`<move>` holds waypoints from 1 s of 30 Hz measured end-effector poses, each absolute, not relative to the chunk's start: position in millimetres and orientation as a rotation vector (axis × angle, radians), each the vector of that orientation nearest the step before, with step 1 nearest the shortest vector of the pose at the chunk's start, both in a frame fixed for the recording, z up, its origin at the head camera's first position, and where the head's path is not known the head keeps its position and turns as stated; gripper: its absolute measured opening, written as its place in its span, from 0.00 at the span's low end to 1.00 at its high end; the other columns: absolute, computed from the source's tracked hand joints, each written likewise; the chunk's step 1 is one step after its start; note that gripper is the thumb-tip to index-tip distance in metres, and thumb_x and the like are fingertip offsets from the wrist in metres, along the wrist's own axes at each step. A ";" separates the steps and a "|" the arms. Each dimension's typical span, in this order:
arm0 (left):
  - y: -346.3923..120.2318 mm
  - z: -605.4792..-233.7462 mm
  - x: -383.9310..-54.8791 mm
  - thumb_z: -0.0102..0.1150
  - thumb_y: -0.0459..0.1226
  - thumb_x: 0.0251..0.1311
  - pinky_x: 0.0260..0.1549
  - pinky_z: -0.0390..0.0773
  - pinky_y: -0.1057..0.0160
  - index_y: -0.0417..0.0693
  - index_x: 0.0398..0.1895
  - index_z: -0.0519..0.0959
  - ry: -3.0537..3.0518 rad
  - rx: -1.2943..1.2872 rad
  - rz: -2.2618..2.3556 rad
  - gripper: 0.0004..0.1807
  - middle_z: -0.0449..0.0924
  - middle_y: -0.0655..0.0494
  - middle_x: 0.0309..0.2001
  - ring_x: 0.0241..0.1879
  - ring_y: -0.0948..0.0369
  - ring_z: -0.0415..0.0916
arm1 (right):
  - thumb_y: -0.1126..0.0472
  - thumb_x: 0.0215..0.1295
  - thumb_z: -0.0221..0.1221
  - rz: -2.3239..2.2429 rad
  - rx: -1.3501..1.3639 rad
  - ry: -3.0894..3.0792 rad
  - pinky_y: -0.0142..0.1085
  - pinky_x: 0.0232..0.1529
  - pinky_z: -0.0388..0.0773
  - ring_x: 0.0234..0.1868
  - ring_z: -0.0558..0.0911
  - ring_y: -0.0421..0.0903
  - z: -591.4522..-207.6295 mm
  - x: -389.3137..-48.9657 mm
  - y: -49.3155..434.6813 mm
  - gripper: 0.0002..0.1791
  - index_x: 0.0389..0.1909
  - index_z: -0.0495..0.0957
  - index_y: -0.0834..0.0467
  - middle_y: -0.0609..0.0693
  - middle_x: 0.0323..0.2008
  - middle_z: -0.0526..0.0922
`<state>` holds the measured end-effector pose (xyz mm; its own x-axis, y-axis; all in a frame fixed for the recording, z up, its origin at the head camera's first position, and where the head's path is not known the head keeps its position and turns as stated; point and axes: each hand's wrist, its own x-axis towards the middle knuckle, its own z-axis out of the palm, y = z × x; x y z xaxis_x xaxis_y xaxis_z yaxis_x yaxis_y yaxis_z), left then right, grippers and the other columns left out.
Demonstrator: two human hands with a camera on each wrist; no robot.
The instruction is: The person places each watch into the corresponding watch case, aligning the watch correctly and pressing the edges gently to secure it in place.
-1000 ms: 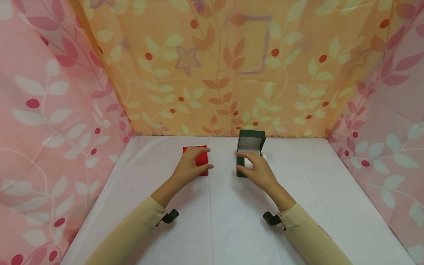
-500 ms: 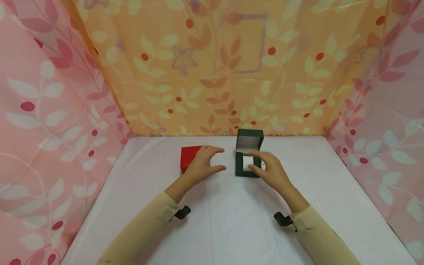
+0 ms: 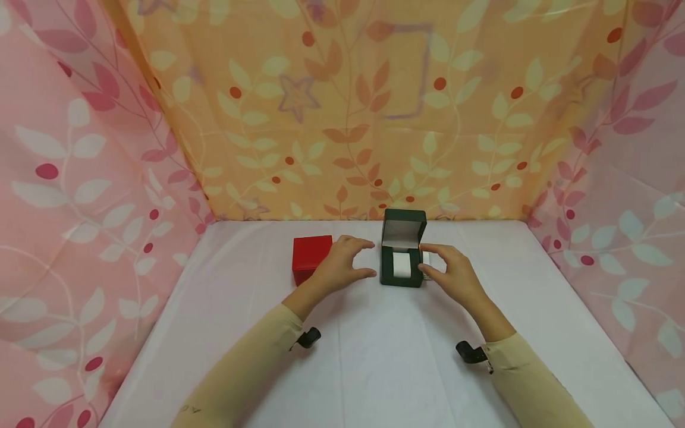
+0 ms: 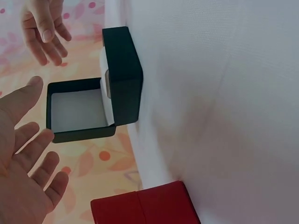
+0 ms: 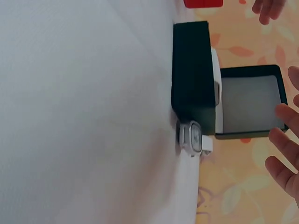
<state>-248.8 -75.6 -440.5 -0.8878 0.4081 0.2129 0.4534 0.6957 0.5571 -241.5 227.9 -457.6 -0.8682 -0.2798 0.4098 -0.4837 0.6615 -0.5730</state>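
A dark green watch box (image 3: 382,267) stands on the table with its lid raised and a white cushion (image 3: 402,265) inside. Close against its right side lies a white wristwatch (image 5: 194,137), partly behind my right hand in the head view. My left hand (image 3: 338,264) hovers between the green box and a closed red box (image 3: 310,254), fingers spread from the thumb and nothing held. Over the watch, at the green box's right edge, is my right hand (image 3: 453,273), its fingers and thumb apart. In the right wrist view that hand appears above the watch, not gripping it.
A white cloth (image 3: 374,368) covers the table. Behind it hangs an orange leaf-patterned curtain (image 3: 257,119), with pink patterned curtains (image 3: 48,238) at both sides. Small black cameras (image 3: 471,352) are fixed at both wrists.
Both hands have shifted right. The left has moved off the red box toward the green one; the right has uncovered the green box's cushion and reached its right edge. The boxes stay put.
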 end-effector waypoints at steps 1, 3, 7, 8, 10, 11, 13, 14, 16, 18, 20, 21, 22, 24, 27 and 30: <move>-73.9 -440.9 -250.0 0.76 0.50 0.56 0.56 0.80 0.53 0.58 0.69 0.75 -2.835 -0.718 -0.956 0.37 0.77 0.60 0.64 0.65 0.58 0.65 | 0.58 0.63 0.71 1.017 0.606 -2.596 0.59 0.65 0.71 0.65 0.76 0.58 -458.3 -242.4 231.0 0.28 0.64 0.78 0.56 0.56 0.61 0.82; -70.1 -441.8 -252.8 0.76 0.49 0.56 0.56 0.80 0.53 0.58 0.70 0.74 -2.846 -0.721 -0.962 0.37 0.76 0.60 0.64 0.66 0.58 0.64 | 0.58 0.63 0.71 1.021 0.594 -2.599 0.58 0.65 0.70 0.65 0.76 0.58 -459.4 -244.2 236.7 0.29 0.64 0.78 0.56 0.56 0.61 0.82; -61.7 -444.3 -259.3 0.75 0.51 0.57 0.57 0.79 0.52 0.57 0.70 0.74 -2.857 -0.752 -0.941 0.37 0.76 0.58 0.65 0.66 0.58 0.64 | 0.57 0.63 0.71 1.030 0.562 -2.618 0.58 0.66 0.69 0.66 0.75 0.58 -462.4 -249.5 247.0 0.29 0.65 0.78 0.56 0.55 0.61 0.82; -59.6 -445.1 -261.0 0.75 0.51 0.57 0.58 0.78 0.51 0.57 0.70 0.74 -2.856 -0.763 -0.940 0.37 0.76 0.57 0.65 0.66 0.57 0.64 | 0.57 0.64 0.71 1.038 0.554 -2.626 0.59 0.66 0.68 0.66 0.75 0.59 -463.3 -250.9 249.1 0.29 0.65 0.77 0.56 0.56 0.62 0.82; -55.3 -447.0 -264.6 0.74 0.52 0.57 0.60 0.77 0.50 0.56 0.70 0.74 -2.861 -0.782 -0.927 0.37 0.76 0.56 0.65 0.66 0.57 0.64 | 0.56 0.64 0.71 1.057 0.532 -2.648 0.60 0.67 0.67 0.67 0.74 0.59 -465.4 -253.3 253.0 0.29 0.66 0.77 0.55 0.56 0.62 0.82; -53.3 -447.9 -266.5 0.74 0.53 0.57 0.61 0.75 0.49 0.56 0.70 0.74 -2.864 -0.788 -0.922 0.38 0.77 0.56 0.65 0.66 0.57 0.64 | 0.56 0.64 0.71 1.065 0.522 -2.657 0.60 0.67 0.67 0.67 0.74 0.59 -466.4 -254.4 254.7 0.29 0.66 0.77 0.55 0.55 0.62 0.81; -49.3 -449.8 -269.9 0.74 0.52 0.57 0.62 0.73 0.49 0.55 0.70 0.74 -2.870 -0.798 -0.918 0.38 0.77 0.56 0.65 0.66 0.56 0.64 | 0.55 0.65 0.70 1.087 0.503 -2.673 0.60 0.68 0.66 0.68 0.74 0.59 -468.6 -256.4 257.9 0.29 0.66 0.77 0.55 0.55 0.63 0.81; -47.4 -450.7 -271.7 0.74 0.52 0.57 0.63 0.72 0.48 0.54 0.70 0.74 -2.872 -0.801 -0.920 0.38 0.77 0.55 0.65 0.67 0.56 0.64 | 0.54 0.65 0.70 1.091 0.495 -2.679 0.60 0.68 0.67 0.68 0.74 0.59 -469.9 -257.4 259.5 0.29 0.66 0.77 0.55 0.55 0.63 0.81; -43.9 -452.4 -274.8 0.75 0.52 0.57 0.63 0.72 0.48 0.54 0.70 0.74 -2.879 -0.800 -0.922 0.38 0.77 0.54 0.65 0.67 0.55 0.64 | 0.54 0.65 0.70 1.101 0.482 -2.684 0.61 0.67 0.67 0.67 0.74 0.59 -472.5 -259.8 262.8 0.29 0.66 0.77 0.55 0.56 0.62 0.82; -40.6 -454.0 -278.0 0.75 0.51 0.56 0.62 0.73 0.48 0.53 0.70 0.74 -2.884 -0.793 -0.938 0.38 0.77 0.52 0.65 0.66 0.55 0.65 | 0.55 0.64 0.71 1.109 0.472 -2.682 0.61 0.66 0.68 0.67 0.75 0.60 -474.9 -261.9 266.0 0.29 0.65 0.77 0.56 0.57 0.62 0.82; -37.2 -456.9 -282.3 0.75 0.51 0.56 0.62 0.73 0.48 0.53 0.70 0.75 -2.890 -0.791 -0.940 0.38 0.77 0.51 0.65 0.66 0.54 0.65 | 0.56 0.64 0.71 1.113 0.461 -2.681 0.61 0.65 0.69 0.66 0.76 0.60 -477.5 -264.3 268.9 0.29 0.65 0.77 0.57 0.58 0.61 0.82; -35.5 -458.6 -284.7 0.76 0.51 0.56 0.62 0.73 0.49 0.53 0.70 0.75 -2.894 -0.791 -0.938 0.38 0.77 0.51 0.65 0.66 0.54 0.65 | 0.57 0.64 0.71 1.119 0.456 -2.680 0.61 0.65 0.69 0.65 0.76 0.60 -478.8 -265.5 270.1 0.29 0.65 0.77 0.58 0.58 0.61 0.83; -33.8 -460.5 -287.3 0.76 0.51 0.56 0.62 0.73 0.49 0.53 0.70 0.75 -2.898 -0.795 -0.937 0.38 0.77 0.51 0.65 0.66 0.54 0.65 | 0.58 0.64 0.71 1.123 0.451 -2.683 0.61 0.64 0.69 0.65 0.77 0.60 -480.3 -266.6 271.3 0.29 0.65 0.77 0.59 0.59 0.60 0.83; -30.1 -465.0 -292.0 0.76 0.52 0.56 0.63 0.73 0.50 0.53 0.70 0.75 -2.913 -0.789 -0.923 0.38 0.77 0.52 0.64 0.66 0.54 0.65 | 0.59 0.64 0.70 1.140 0.440 -2.694 0.61 0.65 0.68 0.65 0.77 0.60 -482.8 -268.1 273.1 0.29 0.65 0.77 0.60 0.60 0.60 0.83; -25.1 -469.4 -295.9 0.76 0.52 0.56 0.62 0.74 0.50 0.54 0.70 0.74 -2.941 -0.774 -0.916 0.39 0.77 0.53 0.64 0.66 0.54 0.65 | 0.58 0.65 0.70 1.168 0.428 -2.709 0.61 0.66 0.67 0.65 0.76 0.60 -486.8 -270.7 275.0 0.29 0.65 0.76 0.60 0.60 0.60 0.82; -20.8 -471.8 -298.1 0.76 0.52 0.55 0.61 0.74 0.52 0.54 0.71 0.74 -2.960 -0.765 -0.894 0.39 0.77 0.54 0.64 0.65 0.55 0.65 | 0.58 0.65 0.70 1.200 0.422 -2.719 0.61 0.67 0.66 0.66 0.76 0.60 -490.1 -273.0 275.8 0.29 0.65 0.76 0.60 0.61 0.61 0.82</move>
<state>-298.1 -20.8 -471.8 -0.8837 0.4585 0.0939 0.4339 0.7273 0.5318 -273.0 275.8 -490.1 -0.9510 -0.1978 0.2378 -0.3090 0.6425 -0.7012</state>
